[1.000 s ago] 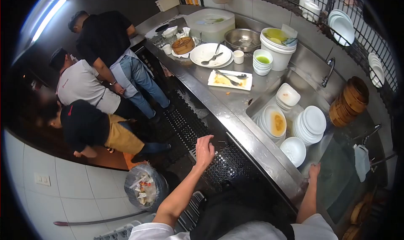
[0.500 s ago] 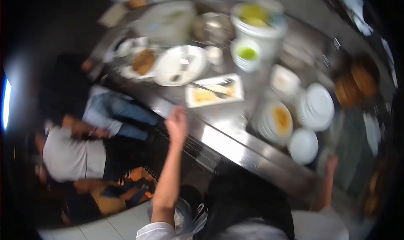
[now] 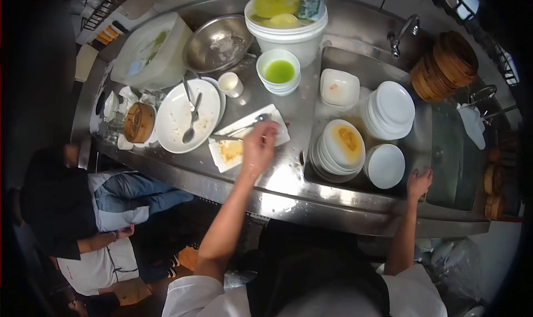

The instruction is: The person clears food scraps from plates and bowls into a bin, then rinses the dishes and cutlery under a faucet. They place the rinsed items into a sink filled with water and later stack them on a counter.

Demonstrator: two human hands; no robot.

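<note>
My left hand [image 3: 261, 145] is over a white rectangular plate [image 3: 223, 162] with yellow food remains, its fingers curled together beside a spoon [image 3: 264, 117]; anything between them is hidden. A utensil handle [image 3: 226, 137] lies across the same plate. At the front edge of the sink [image 3: 344, 190], my right hand [image 3: 420, 182] has bent fingers, and what they may hold is too small to make out. Left of it in the sink stand a small stack of white bowls [image 3: 385, 167], a stack with orange remains [image 3: 345, 145] and stacked white plates [image 3: 395, 107].
An oval plate [image 3: 176, 114] holds cutlery beside a cup [image 3: 230, 85]. Behind are a steel bowl [image 3: 214, 45], green-filled bowls [image 3: 279, 72] and a white bucket [image 3: 294, 42]. Steamer baskets [image 3: 444, 67] are near the tap [image 3: 395, 42]. People [image 3: 100, 206] stand at left.
The view has turned and sharpened. My left hand has moved from in front of the counter edge to over the rectangular plate. My right hand is now at the sink's front edge.
</note>
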